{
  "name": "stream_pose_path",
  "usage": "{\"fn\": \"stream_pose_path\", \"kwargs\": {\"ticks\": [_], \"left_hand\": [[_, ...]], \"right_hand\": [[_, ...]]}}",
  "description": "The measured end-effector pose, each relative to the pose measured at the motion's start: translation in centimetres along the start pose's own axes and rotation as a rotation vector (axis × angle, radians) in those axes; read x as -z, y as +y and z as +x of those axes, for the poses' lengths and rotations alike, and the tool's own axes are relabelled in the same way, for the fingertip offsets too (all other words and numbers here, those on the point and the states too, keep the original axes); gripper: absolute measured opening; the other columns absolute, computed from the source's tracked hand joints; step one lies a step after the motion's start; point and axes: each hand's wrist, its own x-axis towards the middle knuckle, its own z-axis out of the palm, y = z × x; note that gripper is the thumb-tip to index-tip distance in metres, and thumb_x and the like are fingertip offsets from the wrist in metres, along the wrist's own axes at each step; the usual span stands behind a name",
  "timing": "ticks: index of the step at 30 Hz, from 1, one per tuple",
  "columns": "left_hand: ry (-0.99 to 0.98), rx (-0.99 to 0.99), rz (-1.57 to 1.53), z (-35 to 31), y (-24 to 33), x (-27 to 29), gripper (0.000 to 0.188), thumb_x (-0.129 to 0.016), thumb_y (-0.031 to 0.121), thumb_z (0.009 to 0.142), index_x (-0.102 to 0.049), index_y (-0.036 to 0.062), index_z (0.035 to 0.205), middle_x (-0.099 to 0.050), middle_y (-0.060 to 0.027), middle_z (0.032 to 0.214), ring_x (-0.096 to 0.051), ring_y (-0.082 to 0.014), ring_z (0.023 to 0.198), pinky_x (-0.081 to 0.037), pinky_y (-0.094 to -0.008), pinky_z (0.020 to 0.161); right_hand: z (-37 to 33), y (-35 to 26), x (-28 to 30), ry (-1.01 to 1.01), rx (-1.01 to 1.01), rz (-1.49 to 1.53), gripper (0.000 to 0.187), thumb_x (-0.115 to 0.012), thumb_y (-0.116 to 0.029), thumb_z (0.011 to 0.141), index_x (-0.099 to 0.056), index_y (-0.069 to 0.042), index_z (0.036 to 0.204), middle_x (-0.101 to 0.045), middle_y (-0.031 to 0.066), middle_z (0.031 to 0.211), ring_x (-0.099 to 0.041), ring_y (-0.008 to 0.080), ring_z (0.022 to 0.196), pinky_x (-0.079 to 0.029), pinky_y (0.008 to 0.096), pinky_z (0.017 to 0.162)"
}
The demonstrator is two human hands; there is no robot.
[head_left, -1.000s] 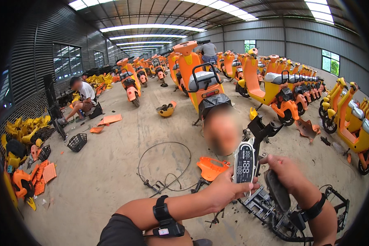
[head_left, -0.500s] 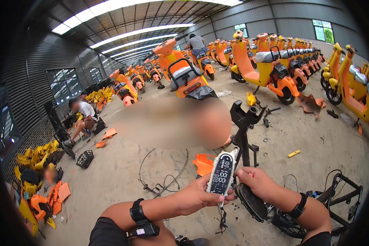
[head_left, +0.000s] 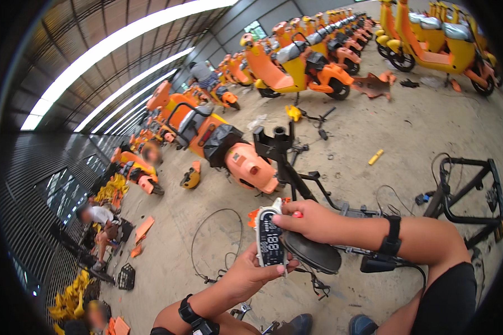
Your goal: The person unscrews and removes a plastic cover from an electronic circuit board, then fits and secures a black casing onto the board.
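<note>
My left hand (head_left: pixel 246 274) grips the lower end of a small scooter display panel (head_left: pixel 270 239), black-faced with a white rim and lit digits. My right hand (head_left: pixel 310 219) pinches its upper end, thumb on top. Thin wires hang from the panel's bottom. Just behind it lies a black scooter seat (head_left: pixel 313 254) on a stripped black scooter frame (head_left: pixel 296 167) with an upright steering column. Both wrists wear black bands.
A half-dismantled orange scooter (head_left: pixel 223 145) stands behind the frame. Rows of orange and yellow scooters (head_left: pixel 318 61) fill the hall. A black cable loop (head_left: pixel 215 240) lies on the concrete. A seated person (head_left: pixel 98 220) works at left, another person (head_left: pixel 202 75) stands far back. A bare black frame (head_left: pixel 475 190) is at right.
My head has tilted and turned, so the hall now appears rotated. Both hands kept hold of the display panel, which has sunk lower and come closer to my knees.
</note>
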Motion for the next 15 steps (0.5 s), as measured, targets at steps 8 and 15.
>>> {"fn": "stream_pose_path", "kwargs": {"ticks": [8,15], "left_hand": [[-0.07,0.077,-0.082,-1.0,0.5,0.8,0.04,-0.047,0.032,0.103,-0.043,0.0029,0.13,-0.062,-0.0155,0.117,-0.064,-0.0333,0.11,-0.051,-0.0499,0.098],[-0.039,0.099,-0.014,-2.7,0.0,1.6,0.035,-0.053,0.02,0.1,-0.047,0.0026,0.13,-0.065,-0.014,0.115,-0.065,-0.0293,0.107,-0.052,-0.0467,0.098]], "right_hand": [[0.5,1.8,-2.0,0.043,0.028,0.132,0.045,-0.061,-0.045,0.094,-0.064,-0.001,0.088,-0.06,0.0017,0.071,-0.052,0.0076,0.064,-0.044,0.0266,0.058],[-0.7,-0.4,-3.2,-0.004,-0.03,0.11,0.042,-0.063,-0.041,0.094,-0.065,0.001,0.093,-0.057,0.0008,0.069,-0.05,0.0072,0.062,-0.043,0.0268,0.055]]}}
